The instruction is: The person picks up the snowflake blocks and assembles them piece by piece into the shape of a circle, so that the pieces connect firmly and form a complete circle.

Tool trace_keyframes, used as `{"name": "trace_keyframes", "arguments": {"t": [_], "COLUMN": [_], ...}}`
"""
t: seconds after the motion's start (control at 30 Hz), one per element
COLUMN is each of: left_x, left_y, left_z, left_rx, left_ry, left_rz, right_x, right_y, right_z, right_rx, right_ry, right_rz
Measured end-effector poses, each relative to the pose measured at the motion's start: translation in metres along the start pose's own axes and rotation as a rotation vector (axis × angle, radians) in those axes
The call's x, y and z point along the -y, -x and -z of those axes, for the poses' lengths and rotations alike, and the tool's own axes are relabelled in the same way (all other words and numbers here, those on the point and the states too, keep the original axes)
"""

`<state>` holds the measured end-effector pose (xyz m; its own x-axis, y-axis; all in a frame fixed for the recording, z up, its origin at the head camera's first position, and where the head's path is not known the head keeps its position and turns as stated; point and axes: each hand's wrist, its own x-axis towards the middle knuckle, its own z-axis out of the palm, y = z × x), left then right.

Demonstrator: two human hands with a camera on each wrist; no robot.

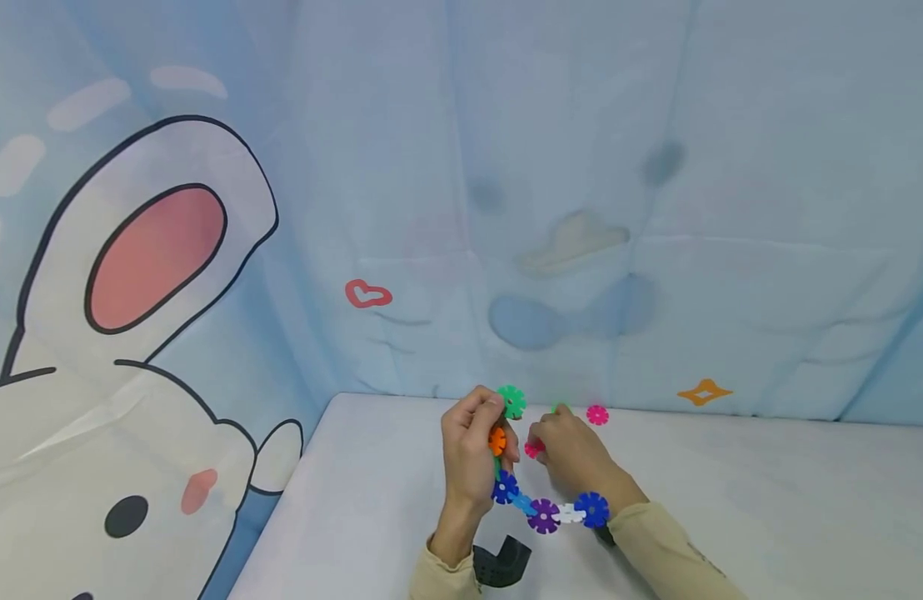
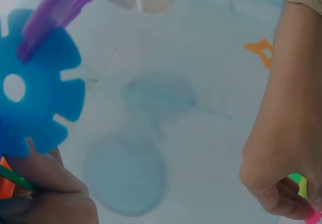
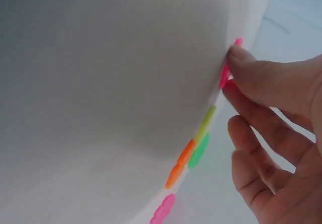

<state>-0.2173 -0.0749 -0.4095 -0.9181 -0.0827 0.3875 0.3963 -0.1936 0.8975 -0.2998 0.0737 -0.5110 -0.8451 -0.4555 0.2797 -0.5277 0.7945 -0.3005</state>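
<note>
My left hand (image 1: 469,446) grips a chain of notched plastic discs slotted into one another. Its green disc (image 1: 512,402) stands at the top by the fingertips, with an orange disc (image 1: 496,440) below, partly covered by the fingers. From there the chain hangs in a curve through a dark blue disc (image 1: 506,488), a light blue one, a purple disc (image 1: 544,517) and a white one to a blue disc (image 1: 595,509) beside the right wrist. Low over the table, my right hand (image 1: 574,446) pinches a pink disc (image 3: 225,78) between thumb and index finger.
Loose discs lie on the white table (image 1: 731,492) near the right hand: a yellow one (image 3: 205,126), an orange one (image 3: 180,164), a green one (image 3: 199,151) and a pink one (image 1: 598,415). A printed blue curtain (image 1: 769,292) rises behind the table's back edge.
</note>
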Motion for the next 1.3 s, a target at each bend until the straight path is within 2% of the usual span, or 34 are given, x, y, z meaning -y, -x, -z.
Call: {"name": "trace_keyframes", "arguments": {"t": [0.13,0.33,0.47,0.53,0.6,0.7,0.77,0.87,1.03,1.17,1.3], "left_x": [0.0,-0.001,0.0,0.001,0.0,-0.001,-0.002,-0.005,-0.01,-0.013,-0.013], "left_y": [0.001,0.002,0.002,0.002,0.002,0.002,0.003,0.004,0.008,0.01,0.012], "left_z": [-0.001,-0.002,-0.002,-0.002,-0.003,-0.004,-0.005,-0.008,-0.011,-0.014,-0.017], "left_rx": [0.019,0.041,0.043,0.042,0.038,0.026,0.022,0.028,0.044,0.054,0.077], "left_ry": [-0.023,-0.035,-0.042,-0.044,-0.047,-0.061,-0.064,-0.065,-0.064,-0.067,-0.07], "left_rz": [0.013,0.013,0.016,0.019,0.02,0.015,0.012,0.01,0.017,0.02,0.013], "right_x": [0.0,-0.002,-0.008,-0.011,-0.014,-0.011,-0.005,0.008,0.027,0.033,0.033], "right_y": [-0.001,-0.001,0.004,0.009,0.015,0.025,0.032,0.041,0.052,0.056,0.057], "right_z": [0.0,0.004,0.009,0.017,0.028,0.053,0.071,0.097,0.121,0.127,0.129], "right_rx": [0.03,0.137,0.123,0.076,-0.016,-0.221,-0.364,-0.507,-0.594,-0.627,-0.609], "right_ry": [0.001,-0.11,-0.21,-0.271,-0.345,-0.424,-0.472,-0.538,-0.659,-0.638,-0.621], "right_rz": [-0.021,-0.081,-0.043,0.002,0.045,0.083,0.076,0.059,0.074,0.126,0.172]}}
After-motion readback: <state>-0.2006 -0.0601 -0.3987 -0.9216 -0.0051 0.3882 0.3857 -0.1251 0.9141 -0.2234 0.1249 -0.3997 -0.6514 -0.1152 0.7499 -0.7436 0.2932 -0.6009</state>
